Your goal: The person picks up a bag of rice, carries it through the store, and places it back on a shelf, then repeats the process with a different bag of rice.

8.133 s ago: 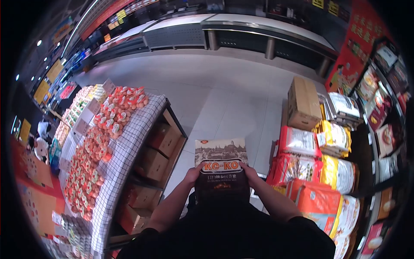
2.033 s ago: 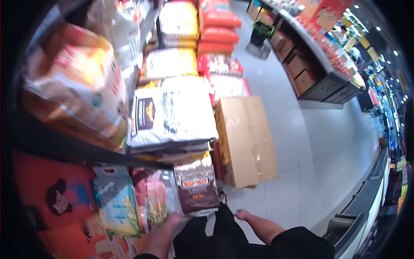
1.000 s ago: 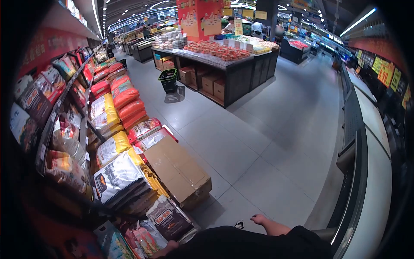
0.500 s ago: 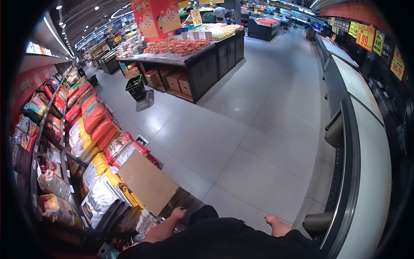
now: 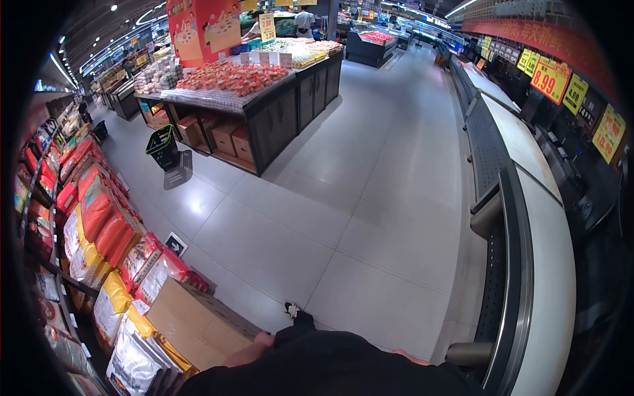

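Observation:
My left hand (image 5: 263,340) hangs low at my side, its fingers curled in with nothing showing in them. It overlaps the near corner of a brown cardboard box (image 5: 198,323) in this view. The box leans along stacked bags, among them a white and yellow bag (image 5: 135,350). On the other side, only a sliver of my right hand (image 5: 411,358) shows past my dark clothing, its fingers hidden. The metal rail of a long counter (image 5: 518,284) is the thing nearest to it. One black and white shoe (image 5: 292,308) sticks out ahead on the floor.
Grey floor tiles (image 5: 277,244) run between the bag shelves and the counter. A black and green shopping basket (image 5: 163,148) stands by a display island (image 5: 284,119) piled with red packs. Yellow and red price signs (image 5: 549,80) hang at the right. A floor sign (image 5: 176,244) lies beside the bags.
The view has moved forward and turned a little right, so island, basket and bags sit farther left. Both hands show less at the bottom edge. A shoe has come into view.

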Demonstrator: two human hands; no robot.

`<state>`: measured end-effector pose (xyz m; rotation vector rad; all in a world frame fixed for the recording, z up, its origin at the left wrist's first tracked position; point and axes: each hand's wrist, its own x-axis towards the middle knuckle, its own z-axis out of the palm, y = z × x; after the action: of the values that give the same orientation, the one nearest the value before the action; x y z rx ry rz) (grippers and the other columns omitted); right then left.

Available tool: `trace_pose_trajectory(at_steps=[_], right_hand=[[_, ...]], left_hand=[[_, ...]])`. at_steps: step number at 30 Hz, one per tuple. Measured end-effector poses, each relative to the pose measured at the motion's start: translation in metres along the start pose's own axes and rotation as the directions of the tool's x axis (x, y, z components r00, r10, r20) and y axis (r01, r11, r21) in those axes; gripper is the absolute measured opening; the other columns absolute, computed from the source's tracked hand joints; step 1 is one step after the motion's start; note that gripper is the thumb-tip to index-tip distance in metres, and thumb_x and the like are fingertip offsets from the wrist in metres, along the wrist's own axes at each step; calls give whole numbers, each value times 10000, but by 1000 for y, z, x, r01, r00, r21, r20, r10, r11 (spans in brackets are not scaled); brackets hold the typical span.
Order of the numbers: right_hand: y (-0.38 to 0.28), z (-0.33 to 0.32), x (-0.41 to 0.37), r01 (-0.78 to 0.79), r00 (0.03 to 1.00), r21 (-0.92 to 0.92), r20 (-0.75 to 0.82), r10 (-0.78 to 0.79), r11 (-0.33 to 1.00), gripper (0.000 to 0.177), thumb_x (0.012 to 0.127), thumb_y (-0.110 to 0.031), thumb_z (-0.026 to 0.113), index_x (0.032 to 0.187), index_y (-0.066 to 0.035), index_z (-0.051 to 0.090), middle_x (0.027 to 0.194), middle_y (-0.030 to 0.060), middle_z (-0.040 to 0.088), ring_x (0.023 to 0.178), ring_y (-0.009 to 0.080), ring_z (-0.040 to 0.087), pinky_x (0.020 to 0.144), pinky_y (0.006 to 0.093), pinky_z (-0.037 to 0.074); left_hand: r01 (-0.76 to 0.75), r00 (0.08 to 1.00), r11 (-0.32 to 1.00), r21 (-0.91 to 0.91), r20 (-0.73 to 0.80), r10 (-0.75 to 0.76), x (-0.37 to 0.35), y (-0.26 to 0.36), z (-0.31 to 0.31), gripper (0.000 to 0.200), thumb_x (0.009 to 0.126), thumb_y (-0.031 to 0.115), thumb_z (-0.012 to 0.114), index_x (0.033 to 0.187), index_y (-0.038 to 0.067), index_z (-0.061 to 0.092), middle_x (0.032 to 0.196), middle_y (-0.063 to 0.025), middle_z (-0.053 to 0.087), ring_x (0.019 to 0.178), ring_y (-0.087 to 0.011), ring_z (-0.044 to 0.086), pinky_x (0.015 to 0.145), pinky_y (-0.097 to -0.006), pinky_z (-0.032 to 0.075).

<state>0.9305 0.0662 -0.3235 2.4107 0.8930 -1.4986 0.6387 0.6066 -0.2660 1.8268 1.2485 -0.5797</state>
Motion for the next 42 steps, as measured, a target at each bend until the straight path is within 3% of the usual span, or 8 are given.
trace_pose_trajectory(at_steps=[5, 9, 12, 22, 26, 33, 38, 42], right_hand=[[-63, -209, 35, -370, 926, 390, 82, 368, 843, 517, 886, -436, 623, 1164, -7, 699, 1162, 195, 692, 1095, 302, 660, 967, 362, 498], [-129, -337, 112, -13, 826, 536, -471, 311, 844, 497, 864, -389, 636, 1183, -12, 693, 1162, 217, 689, 1080, 340, 664, 925, 413, 519], [-215, -424, 137, 189, 894, 797, -381, 234, 574, 509, 875, -342, 663, 1257, -6, 641, 1116, 162, 697, 949, 225, 678, 868, 345, 527], [-261, -488, 291, 135, 971, 185, -221, -92, 973, 493, 860, -426, 666, 1112, -5, 720, 945, 179, 730, 850, 278, 687, 822, 400, 543], [-271, -559, 288, -194, 981, 264, 30, 192, 945, 519, 890, -463, 616, 1081, 7, 722, 963, 170, 736, 845, 271, 711, 774, 409, 557], [-343, -751, 469, 136, 986, -247, -65, -156, 959, 553, 924, -506, 515, 1164, -41, 697, 1200, 191, 675, 1075, 359, 656, 958, 440, 506], [-493, -903, 548, 235, 945, -74, -215, -245, 969, 495, 896, -432, 517, 1112, -34, 715, 1200, 214, 661, 1136, 380, 616, 984, 448, 483], [-618, -971, 553, 286, 929, 183, -294, -226, 941, 455, 876, -405, 598, 1134, -49, 714, 1197, 184, 680, 1137, 347, 628, 982, 422, 488]], left_hand=[[-83, 994, 979, 186, 87, 68, 111, 32, -115, 611, 886, 432, 586, 1294, -22, 605, 1324, -226, 602, 1246, -359, 564, 1065, -404, 440], [-80, 988, 997, 12, -131, 80, 159, 70, -211, 580, 888, 392, 609, 1287, -29, 601, 1287, -243, 619, 1223, -365, 580, 1054, -407, 451], [-48, 981, 994, -101, -194, 28, 187, 83, -259, 571, 883, 379, 621, 1284, -27, 602, 1273, -250, 625, 1209, -364, 591, 1041, -404, 461], [41, 999, 999, 1, 7, -41, 213, 32, -243, 566, 883, 464, 580, 1228, 21, 652, 1240, -223, 648, 1204, -371, 590, 1034, -418, 460], [209, 972, 978, 12, 104, -209, 212, 16, -258, 542, 891, 467, 570, 1173, 15, 672, 1208, -212, 665, 1169, -381, 605, 1006, -433, 474], [282, 955, 957, -68, -73, -287, 306, 100, -431, 525, 892, 460, 571, 1169, 27, 679, 1192, -208, 673, 1141, -389, 618, 987, -444, 484], [3, 850, 684, -729, -358, -385, 397, 214, -543, 443, 892, 243, 641, 1254, -12, 625, 1139, -225, 691, 1083, -324, 667, 923, -389, 517], [-154, 817, 783, -603, -523, -241, 462, 230, -594, 455, 902, 245, 636, 1279, -8, 609, 1100, -195, 703, 1006, -280, 680, 892, -373, 521]])
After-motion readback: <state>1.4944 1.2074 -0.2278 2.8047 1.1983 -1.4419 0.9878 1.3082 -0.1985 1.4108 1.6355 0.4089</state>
